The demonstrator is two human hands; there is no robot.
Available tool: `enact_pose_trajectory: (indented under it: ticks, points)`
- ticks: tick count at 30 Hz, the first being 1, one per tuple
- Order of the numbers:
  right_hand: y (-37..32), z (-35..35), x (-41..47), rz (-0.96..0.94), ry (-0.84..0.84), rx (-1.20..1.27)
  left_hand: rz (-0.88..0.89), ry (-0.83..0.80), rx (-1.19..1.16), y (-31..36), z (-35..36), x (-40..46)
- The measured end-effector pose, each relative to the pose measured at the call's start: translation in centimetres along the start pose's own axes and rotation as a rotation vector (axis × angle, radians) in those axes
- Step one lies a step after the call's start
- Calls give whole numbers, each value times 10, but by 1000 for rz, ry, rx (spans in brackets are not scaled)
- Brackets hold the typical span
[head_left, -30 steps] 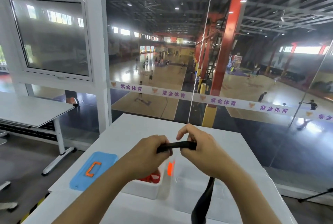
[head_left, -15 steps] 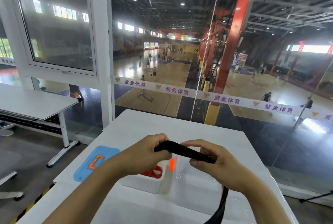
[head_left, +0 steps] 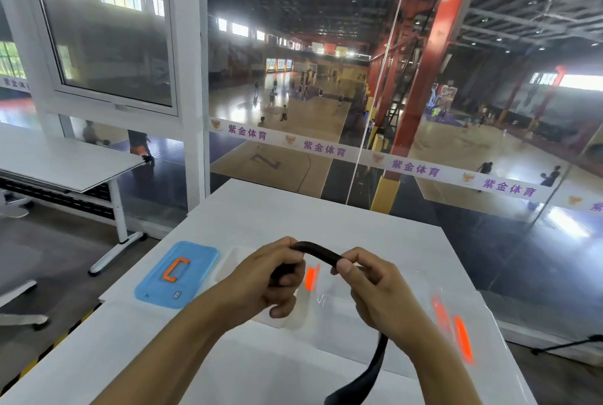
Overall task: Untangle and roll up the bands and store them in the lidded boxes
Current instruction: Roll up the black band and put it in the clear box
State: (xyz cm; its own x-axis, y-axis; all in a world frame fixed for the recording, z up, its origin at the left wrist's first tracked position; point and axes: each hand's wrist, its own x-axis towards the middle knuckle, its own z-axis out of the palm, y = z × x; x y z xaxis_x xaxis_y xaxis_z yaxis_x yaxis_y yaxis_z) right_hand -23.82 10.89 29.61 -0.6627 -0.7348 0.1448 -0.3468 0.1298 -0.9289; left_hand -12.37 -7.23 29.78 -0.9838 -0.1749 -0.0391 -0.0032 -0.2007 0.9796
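A black band (head_left: 318,253) arches between my two hands above the white table (head_left: 261,215). My left hand (head_left: 270,277) curls round one end of it, where some band is gathered in the palm. My right hand (head_left: 375,287) pinches the band with thumb and fingers; the rest hangs below that hand as a long black tail (head_left: 372,372) toward the near edge. Under my hands stands a clear box (head_left: 339,310) with an orange clasp (head_left: 311,275). A blue lid (head_left: 177,274) with an orange handle lies flat to the left.
A clear lid or box with orange clasps (head_left: 456,336) lies at the right of the table. A glass wall (head_left: 359,111) stands just behind the table. Another white table (head_left: 65,160) is at the far left across a floor gap.
My hands dropped lower in view and moved closer together. The band between them went from a straight stretch to a short arch, with more gathered in my left hand.
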Motion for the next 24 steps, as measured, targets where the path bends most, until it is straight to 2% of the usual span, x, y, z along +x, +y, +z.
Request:
enact_pose_trajectory:
  ticks: [3, 5, 11, 13, 15, 18, 20, 24]
  points:
    - [4, 0, -1, -49, 86, -87, -19, -55, -43, -3, -2, -2]
    - [5, 0, -3, -48, 129, -104, -28, -9, 3, -7, 1, -3]
    - [2, 36, -18, -87, 153, -217, 135, 427, -17, -23, 27, 7]
    - [2, 52, -24, -106, 139, -198, 129, 501, -58, -28, 36, 9]
    - [8, 65, -27, -172, 182, -188, 100, 492, -77, -29, 41, 8]
    - [22, 78, -26, -240, 387, -232, 67, 440, -108, -30, 49, 5]
    - [28, 82, -25, -219, 491, -264, 61, 409, -126, -34, 52, 3]
    - [26, 68, -23, -192, 495, -280, 55, 301, -100, -38, 44, 0]
